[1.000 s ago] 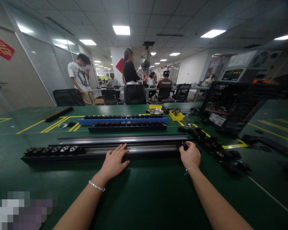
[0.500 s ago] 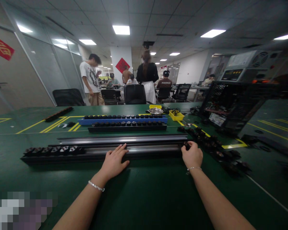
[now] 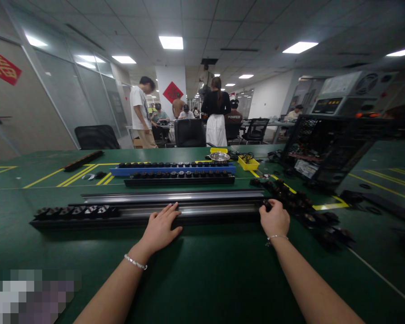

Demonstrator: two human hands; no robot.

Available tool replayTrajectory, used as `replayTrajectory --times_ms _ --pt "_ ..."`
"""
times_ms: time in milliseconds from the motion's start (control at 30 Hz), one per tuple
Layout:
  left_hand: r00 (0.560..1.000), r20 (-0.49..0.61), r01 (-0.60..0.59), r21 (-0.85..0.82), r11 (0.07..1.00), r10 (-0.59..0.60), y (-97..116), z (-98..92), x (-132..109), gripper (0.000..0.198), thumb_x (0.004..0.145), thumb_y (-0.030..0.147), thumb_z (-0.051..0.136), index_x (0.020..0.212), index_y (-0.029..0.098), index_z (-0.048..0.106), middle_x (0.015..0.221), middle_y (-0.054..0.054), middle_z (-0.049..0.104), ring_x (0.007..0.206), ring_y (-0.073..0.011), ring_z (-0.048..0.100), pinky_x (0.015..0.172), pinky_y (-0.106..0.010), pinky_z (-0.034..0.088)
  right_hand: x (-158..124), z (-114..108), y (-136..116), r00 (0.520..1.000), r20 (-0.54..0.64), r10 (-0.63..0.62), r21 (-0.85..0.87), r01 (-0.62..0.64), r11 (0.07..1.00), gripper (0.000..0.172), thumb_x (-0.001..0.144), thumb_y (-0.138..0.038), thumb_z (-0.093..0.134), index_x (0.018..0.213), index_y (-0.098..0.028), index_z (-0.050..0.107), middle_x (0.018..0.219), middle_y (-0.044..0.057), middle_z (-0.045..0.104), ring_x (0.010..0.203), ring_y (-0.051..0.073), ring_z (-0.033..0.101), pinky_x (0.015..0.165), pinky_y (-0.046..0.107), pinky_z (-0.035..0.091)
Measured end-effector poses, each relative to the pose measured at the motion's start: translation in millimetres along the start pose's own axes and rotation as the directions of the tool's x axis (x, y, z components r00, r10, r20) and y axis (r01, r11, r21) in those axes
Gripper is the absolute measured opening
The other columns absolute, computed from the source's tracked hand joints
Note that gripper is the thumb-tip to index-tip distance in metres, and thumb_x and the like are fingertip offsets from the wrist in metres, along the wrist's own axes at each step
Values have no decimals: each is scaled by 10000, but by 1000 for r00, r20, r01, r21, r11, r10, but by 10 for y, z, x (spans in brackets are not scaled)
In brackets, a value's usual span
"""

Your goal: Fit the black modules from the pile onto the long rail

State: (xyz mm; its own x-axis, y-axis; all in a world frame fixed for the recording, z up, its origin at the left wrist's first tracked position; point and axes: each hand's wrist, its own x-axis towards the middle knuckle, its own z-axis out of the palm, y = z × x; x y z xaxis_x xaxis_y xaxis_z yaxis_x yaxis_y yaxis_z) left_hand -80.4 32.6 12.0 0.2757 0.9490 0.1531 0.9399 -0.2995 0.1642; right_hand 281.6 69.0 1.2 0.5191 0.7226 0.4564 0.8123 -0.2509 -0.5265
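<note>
The left hand [image 3: 161, 228] lies flat, its fingers loosely spread over the middle of the near rail [image 3: 219, 210], while well apart from it the right hand [image 3: 276, 218] pinches a small dark piece [image 3: 267, 205] between thumb and fingers at the near rail's right end. Black blocks [image 3: 77, 211] sit in a row at the near rail's left end; just behind the near rail lies another rail [image 3: 195, 196], and to its right is a strip of dark parts [image 3: 303, 203].
</note>
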Motion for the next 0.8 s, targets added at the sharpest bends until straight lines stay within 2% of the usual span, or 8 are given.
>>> replayTrajectory --times_ms 800 --pt "1000 7 7 2 1000 -7 -10 12 1 467 793 410 488 1248 304 477 1482 -23 300 1359 -248 258 1016 -514 269 72 -59 80 991 62 116 8 -117 993 418 768 -321 457 1135 -131 517 1054 134 629 957 269 561 760 347 415"
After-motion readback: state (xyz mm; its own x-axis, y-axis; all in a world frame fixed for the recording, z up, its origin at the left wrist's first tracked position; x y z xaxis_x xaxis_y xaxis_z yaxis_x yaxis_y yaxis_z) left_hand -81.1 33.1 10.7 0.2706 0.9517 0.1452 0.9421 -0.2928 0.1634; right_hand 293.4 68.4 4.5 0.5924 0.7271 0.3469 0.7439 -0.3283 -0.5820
